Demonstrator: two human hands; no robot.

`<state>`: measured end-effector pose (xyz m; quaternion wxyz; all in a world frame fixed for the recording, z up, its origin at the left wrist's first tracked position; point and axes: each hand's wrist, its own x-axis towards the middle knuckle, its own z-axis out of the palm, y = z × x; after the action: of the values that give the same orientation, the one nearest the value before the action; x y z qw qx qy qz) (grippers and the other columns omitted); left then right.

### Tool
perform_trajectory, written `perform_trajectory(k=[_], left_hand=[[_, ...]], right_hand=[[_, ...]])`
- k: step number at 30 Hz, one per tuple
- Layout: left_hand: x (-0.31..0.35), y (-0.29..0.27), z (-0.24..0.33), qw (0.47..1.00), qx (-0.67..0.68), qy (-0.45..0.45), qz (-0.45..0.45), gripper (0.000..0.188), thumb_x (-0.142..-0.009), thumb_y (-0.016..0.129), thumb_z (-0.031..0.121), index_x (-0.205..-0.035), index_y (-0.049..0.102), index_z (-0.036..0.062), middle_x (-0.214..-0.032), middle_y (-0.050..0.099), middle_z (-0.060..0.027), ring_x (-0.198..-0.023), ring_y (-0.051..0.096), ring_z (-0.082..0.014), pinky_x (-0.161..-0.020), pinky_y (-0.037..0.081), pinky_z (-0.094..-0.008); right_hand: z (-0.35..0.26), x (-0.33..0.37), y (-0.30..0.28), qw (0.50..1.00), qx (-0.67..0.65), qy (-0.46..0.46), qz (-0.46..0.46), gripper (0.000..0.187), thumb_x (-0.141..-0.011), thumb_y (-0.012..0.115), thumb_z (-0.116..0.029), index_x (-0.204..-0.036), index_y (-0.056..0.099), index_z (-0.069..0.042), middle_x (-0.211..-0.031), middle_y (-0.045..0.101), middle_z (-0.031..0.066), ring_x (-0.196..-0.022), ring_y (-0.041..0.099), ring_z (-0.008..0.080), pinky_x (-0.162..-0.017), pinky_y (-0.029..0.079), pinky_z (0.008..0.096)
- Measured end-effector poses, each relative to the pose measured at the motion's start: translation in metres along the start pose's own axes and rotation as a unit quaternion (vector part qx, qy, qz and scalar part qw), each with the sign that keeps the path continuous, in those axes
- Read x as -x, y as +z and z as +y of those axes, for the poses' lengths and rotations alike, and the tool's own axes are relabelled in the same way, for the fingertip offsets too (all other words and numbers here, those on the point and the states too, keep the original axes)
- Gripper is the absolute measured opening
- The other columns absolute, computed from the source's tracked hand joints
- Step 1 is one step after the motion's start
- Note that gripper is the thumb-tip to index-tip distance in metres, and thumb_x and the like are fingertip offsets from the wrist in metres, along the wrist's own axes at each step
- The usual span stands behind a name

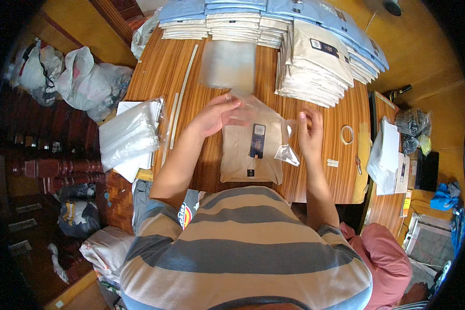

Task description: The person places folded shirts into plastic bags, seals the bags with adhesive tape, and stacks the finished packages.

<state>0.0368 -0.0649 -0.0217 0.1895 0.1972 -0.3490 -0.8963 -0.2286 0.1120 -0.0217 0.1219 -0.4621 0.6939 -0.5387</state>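
Observation:
A folded beige garment with a dark hang tag lies on the table right in front of me. Over its far part spreads a thin clear plastic bag, with one shiny corner hanging past the garment's right side. My left hand pinches the bag's far left part between thumb and fingers. Just right of the bag, my right hand is raised with thumb and fingers apart and nothing visible between them.
Beyond my hands lies a stack of clear bags. Bagged beige garments and blue ones are piled at the back. More plastic sleeves lie left; a tape roll and a small cutter lie right.

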Motion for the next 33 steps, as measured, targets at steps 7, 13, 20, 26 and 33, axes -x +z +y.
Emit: perform_trajectory(k=[7,13,20,26,33], left_hand=[[-0.005,0.010,0.019,0.982,-0.109,0.151,-0.008,0.007,-0.107,0.059,0.014,-0.105,0.058,0.0073,-0.173,0.023,-0.0102,-0.141,0.053,-0.0341,-0.104,0.056,-0.0560],[-0.006,0.005,0.028,0.958,-0.138,0.248,-0.036,0.010,-0.107,0.056,0.014,-0.106,0.064,0.0075,-0.175,0.013,-0.0115,-0.154,0.032,-0.0420,-0.110,0.051,-0.0578],[-0.015,-0.004,0.045,0.957,-0.146,0.239,-0.071,0.012,-0.108,0.055,0.017,-0.109,0.062,0.0075,-0.171,0.024,-0.0177,-0.149,0.040,-0.0437,-0.108,0.052,-0.0572],[-0.003,-0.068,0.028,0.976,-0.181,0.075,0.095,0.023,-0.109,0.056,0.028,-0.121,0.055,0.0082,-0.150,0.057,-0.0195,-0.119,0.069,-0.0384,-0.090,0.062,-0.0455],[-0.038,-0.053,0.043,0.931,-0.317,0.056,0.175,0.041,-0.110,0.057,0.026,-0.146,0.048,0.0098,-0.122,0.075,-0.0182,-0.085,0.078,-0.0246,-0.064,0.061,-0.0309]], right_hand=[[-0.015,-0.005,0.012,0.745,-0.419,0.420,-0.305,0.109,-0.095,0.037,-0.085,-0.151,0.040,0.008,-0.137,0.062,0.0274,-0.117,0.068,0.0386,-0.098,0.056,0.0487],[-0.004,0.003,0.041,0.669,-0.448,0.427,-0.411,0.100,-0.098,0.042,-0.078,-0.150,0.042,0.007,-0.139,0.062,0.0237,-0.122,0.066,0.0400,-0.099,0.055,0.0532],[0.047,-0.015,0.088,0.644,-0.578,0.353,-0.356,0.039,-0.103,0.067,-0.020,-0.137,0.059,-0.001,-0.131,0.069,0.0107,-0.109,0.069,0.0208,-0.099,0.057,0.0383],[0.032,-0.065,0.067,0.736,-0.403,0.462,-0.287,0.029,-0.101,0.068,-0.011,-0.128,0.063,0.000,-0.119,0.072,0.0113,-0.104,0.070,0.0194,-0.094,0.060,0.0338],[0.071,-0.115,0.081,0.863,-0.371,0.282,-0.195,0.016,-0.103,0.068,-0.014,-0.114,0.066,-0.002,-0.106,0.074,0.0105,-0.089,0.072,0.0176,-0.080,0.062,0.0326]])
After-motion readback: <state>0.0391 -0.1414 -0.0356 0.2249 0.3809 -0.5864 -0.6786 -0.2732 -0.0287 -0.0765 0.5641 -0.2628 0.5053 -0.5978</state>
